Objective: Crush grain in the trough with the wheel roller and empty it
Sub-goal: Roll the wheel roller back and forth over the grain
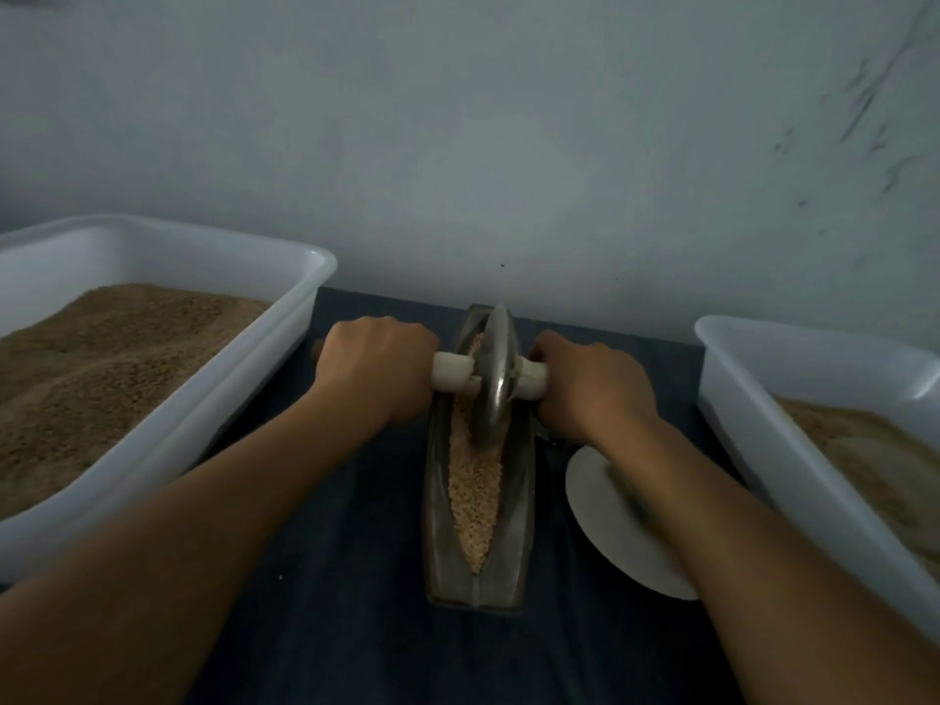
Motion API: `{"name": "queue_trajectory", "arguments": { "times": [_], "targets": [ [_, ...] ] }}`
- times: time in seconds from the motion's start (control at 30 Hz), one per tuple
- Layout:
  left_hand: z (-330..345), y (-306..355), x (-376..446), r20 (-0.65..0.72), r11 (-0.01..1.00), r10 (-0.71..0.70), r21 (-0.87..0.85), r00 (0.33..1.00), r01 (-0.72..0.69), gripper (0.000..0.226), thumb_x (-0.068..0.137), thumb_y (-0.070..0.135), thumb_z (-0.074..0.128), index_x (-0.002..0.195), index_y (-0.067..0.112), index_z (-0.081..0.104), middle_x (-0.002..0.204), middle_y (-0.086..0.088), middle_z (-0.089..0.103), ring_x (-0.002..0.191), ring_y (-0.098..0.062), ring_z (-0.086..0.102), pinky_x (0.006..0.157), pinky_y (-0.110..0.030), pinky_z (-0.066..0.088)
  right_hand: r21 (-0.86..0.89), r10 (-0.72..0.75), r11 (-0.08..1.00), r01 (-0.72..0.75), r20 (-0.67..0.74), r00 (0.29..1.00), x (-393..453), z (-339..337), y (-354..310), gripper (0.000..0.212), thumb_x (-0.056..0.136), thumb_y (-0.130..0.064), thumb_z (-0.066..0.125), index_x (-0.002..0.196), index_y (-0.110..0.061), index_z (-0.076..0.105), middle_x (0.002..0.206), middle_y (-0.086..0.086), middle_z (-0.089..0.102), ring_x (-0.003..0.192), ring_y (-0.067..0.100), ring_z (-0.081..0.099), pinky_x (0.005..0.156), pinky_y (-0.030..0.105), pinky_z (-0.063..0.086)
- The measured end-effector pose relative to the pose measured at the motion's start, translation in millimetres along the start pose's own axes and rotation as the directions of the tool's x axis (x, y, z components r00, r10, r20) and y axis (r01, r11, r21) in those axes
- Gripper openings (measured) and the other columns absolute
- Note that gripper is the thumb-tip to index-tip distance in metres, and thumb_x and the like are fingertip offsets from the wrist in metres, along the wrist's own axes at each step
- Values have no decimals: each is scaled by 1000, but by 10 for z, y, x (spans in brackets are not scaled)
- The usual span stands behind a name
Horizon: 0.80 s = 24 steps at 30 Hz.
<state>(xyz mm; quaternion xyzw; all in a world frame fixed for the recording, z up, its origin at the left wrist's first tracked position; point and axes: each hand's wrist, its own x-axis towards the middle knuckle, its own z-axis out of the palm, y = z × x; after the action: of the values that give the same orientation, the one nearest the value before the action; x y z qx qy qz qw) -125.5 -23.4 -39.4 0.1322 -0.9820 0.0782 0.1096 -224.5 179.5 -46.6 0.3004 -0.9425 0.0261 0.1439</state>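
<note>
Dark blue cloth (356,526) covers the table under our arms, with a pale grey wall (508,145) rising straight behind it. Centred on the cloth lies the metal trough (519,501), its long axis running from us toward the wall, and pale grain (475,496) fills its narrow groove. Our wheel roller (496,371) stands upright on edge in the far half, its axle crosswise to the trough. We grip the white handles on either side, left hand (374,371) and right hand (592,386) each curled tight around one, so the outer handle ends are hidden. Beside the trough, our right forearm hides part of a white round plate (605,521). Further out, the left white tub (168,399) of brown grain and the right white tub (803,450) are both cut off by the picture's edge.
</note>
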Motion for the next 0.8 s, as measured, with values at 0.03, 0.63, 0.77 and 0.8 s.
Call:
{"name": "queue_trajectory", "arguments": {
  "times": [0.03, 0.63, 0.77, 0.8],
  "targets": [
    [1, -5, -24, -3, 1000, 1, -3, 1000, -1, 22, 81, 45, 67, 99, 35, 58, 80, 7, 52, 73, -17, 50, 65, -36, 42, -16, -7, 1000, 6, -29, 1000, -41, 3, -14, 30, 80, -42, 68, 102, -33, 48, 69, -8, 44, 55, 14, 36, 50, 32, 19],
    [-201, 36, -769, -65, 999, 37, -5, 997, -38, 33, 85, 47, 67, 90, 37, 36, 81, 11, 49, 73, -14, 49, 65, -34, 39, -76, -103, 994, 78, -416, 904, -971, -85, -210, 20, 81, -26, 71, 97, -21, 60, 77, -2, 57, 65, 22, 50, 63, 34, 25],
    [-140, 21, -715, -55, 999, 15, -36, 998, -17, 32, 85, 47, 68, 88, 38, 39, 78, 12, 48, 72, -13, 50, 64, -33, 40, -109, -95, 992, 57, -383, 919, -865, -80, -213, 18, 83, -27, 69, 97, -24, 58, 76, -5, 57, 65, 20, 50, 63, 34, 24],
    [-113, 12, -686, -40, 999, 8, -44, 999, -9, 30, 84, 47, 68, 88, 38, 40, 78, 12, 48, 71, -13, 50, 64, -33, 40, -110, -94, 992, 57, -369, 925, -816, -73, -220, 18, 83, -27, 69, 96, -25, 57, 75, -6, 58, 65, 20, 51, 62, 34, 23]
  ]
}}
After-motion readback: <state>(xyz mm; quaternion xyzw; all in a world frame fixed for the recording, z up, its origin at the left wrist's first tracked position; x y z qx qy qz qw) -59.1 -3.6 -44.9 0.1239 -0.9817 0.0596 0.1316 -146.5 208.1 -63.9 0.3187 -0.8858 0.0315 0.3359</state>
